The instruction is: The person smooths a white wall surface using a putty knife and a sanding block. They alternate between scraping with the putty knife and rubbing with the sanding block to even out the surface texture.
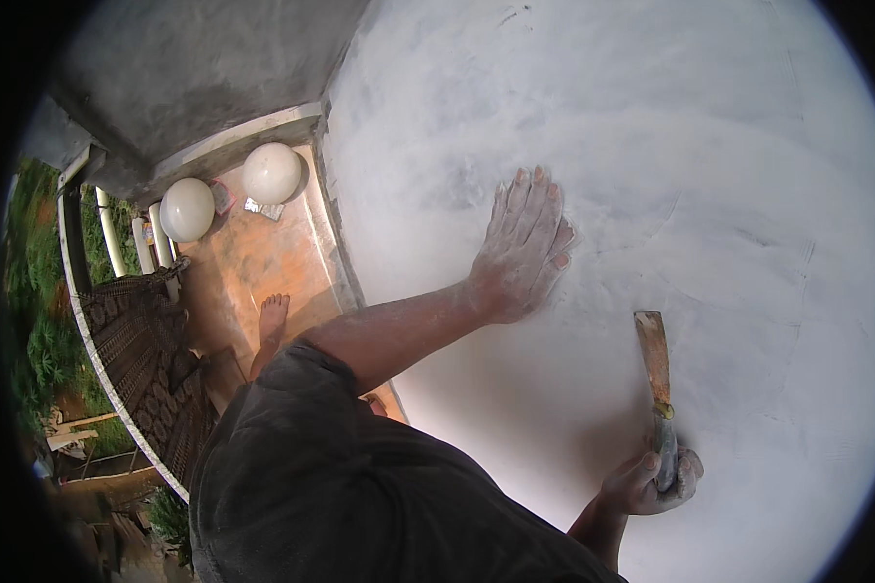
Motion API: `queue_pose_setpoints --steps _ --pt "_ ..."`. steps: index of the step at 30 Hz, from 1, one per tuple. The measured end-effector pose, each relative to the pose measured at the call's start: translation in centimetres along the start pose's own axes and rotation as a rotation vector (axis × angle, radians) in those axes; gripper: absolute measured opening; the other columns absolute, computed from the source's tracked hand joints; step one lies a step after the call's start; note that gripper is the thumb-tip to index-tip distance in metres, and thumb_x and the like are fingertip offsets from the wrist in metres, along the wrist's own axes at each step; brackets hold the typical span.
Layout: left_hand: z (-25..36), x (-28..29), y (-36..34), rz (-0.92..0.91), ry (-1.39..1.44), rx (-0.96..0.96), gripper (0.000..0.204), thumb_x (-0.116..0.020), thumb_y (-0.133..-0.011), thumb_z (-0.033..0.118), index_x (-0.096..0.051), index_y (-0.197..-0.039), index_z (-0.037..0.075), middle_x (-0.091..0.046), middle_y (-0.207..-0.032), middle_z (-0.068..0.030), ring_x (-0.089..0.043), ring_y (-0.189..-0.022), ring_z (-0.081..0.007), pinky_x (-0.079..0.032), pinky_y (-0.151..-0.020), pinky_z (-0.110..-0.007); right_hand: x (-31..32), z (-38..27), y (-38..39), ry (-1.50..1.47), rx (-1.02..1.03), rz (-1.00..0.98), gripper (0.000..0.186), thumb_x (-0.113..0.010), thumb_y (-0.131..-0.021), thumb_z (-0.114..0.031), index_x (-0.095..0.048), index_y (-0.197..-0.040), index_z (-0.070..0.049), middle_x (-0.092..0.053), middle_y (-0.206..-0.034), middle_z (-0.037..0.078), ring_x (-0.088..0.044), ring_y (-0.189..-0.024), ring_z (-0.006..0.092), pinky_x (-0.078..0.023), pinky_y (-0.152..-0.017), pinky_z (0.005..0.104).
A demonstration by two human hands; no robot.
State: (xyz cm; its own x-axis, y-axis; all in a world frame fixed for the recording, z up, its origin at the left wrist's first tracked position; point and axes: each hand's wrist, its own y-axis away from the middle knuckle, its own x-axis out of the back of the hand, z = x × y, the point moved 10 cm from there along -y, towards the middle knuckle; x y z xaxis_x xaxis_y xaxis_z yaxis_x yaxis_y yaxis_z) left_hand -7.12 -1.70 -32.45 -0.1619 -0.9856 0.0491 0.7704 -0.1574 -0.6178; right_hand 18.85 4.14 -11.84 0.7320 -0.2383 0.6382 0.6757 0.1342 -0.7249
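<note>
My left hand lies flat against a white plastered wall, its fingers stretched out and pale with dust. Lower and to the right, my right hand is wrapped round the dark handle of a putty knife. The knife's worn, brownish blade points up and stands close to the wall; whether it touches is hard to tell. Smears, faint ridges and grey patches mark the wall around both hands.
Two white globes rest on the orange tiled floor, near the grey wall. Beside them lie small packets. On the left runs a curved railing with dark woven netting, greenery beyond. My bare foot stands on the tiles.
</note>
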Motion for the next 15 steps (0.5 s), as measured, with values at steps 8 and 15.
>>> queue_pose_setpoints --steps 8,15 --pt "1.4 -4.2 10.1 -0.021 0.058 0.009 0.069 -0.039 -0.106 0.025 -0.015 -0.156 -0.016 -0.013 -0.161 -0.0411 -0.004 -0.152 -0.0583 -0.003 -0.120 -0.069 0.0 -0.7 -0.3 0.014 0.073 -0.026 0.045 -0.053 -0.106 -0.031 -0.041 -0.146 -0.014 -0.054 -0.102 0.009 -0.057 -0.078 0.0169 -0.045 -0.057 0.0275" --pt "-4.5 3.0 -7.1 0.089 0.033 0.177 0.069 -0.038 -0.106 0.025 -0.014 -0.156 -0.017 -0.008 -0.162 -0.0417 -0.001 -0.152 -0.0570 -0.003 -0.122 -0.065 -0.2 -0.8 -0.2 0.001 0.062 -0.027 0.043 -0.054 -0.107 -0.030 -0.042 -0.144 -0.012 -0.055 -0.103 0.010 -0.054 -0.080 0.0162 -0.044 -0.057 0.0262"
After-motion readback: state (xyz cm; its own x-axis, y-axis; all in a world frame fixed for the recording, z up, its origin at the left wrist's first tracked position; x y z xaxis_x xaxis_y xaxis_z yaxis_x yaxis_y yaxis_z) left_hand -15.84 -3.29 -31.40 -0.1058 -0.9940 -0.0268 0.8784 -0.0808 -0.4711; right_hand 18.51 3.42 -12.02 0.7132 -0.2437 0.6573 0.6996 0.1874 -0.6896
